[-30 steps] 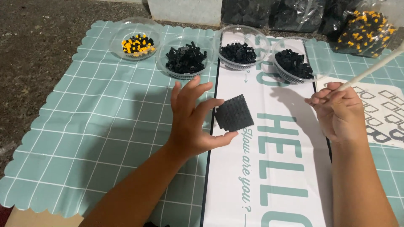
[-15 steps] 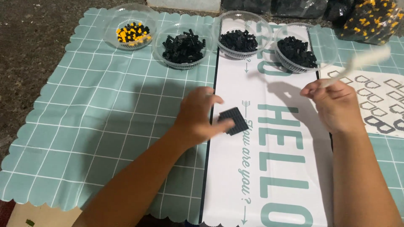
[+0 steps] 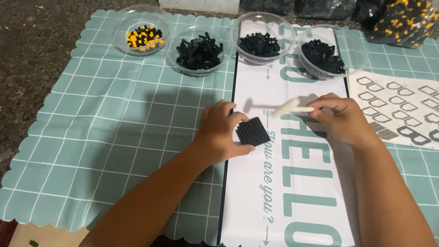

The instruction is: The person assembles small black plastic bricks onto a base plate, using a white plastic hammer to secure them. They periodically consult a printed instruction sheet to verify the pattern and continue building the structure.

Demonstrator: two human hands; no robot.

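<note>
Bowls, four clear plastic (image 3: 142, 34) across frame top, left hand (image 3: 219, 132) pinching one studded black square plate (image 3: 253, 131), right hand (image 3: 340, 120) grasping one blurred cream stick (image 3: 289, 109).

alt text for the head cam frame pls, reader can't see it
A person's left hand holds a small black studded square plate on a white printed strip while the right hand holds a cream stick-like tool, blurred, pointing toward it. Four clear bowls of small bricks, three black and one yellow-and-black, line the far edge of a teal checked mat.
</note>
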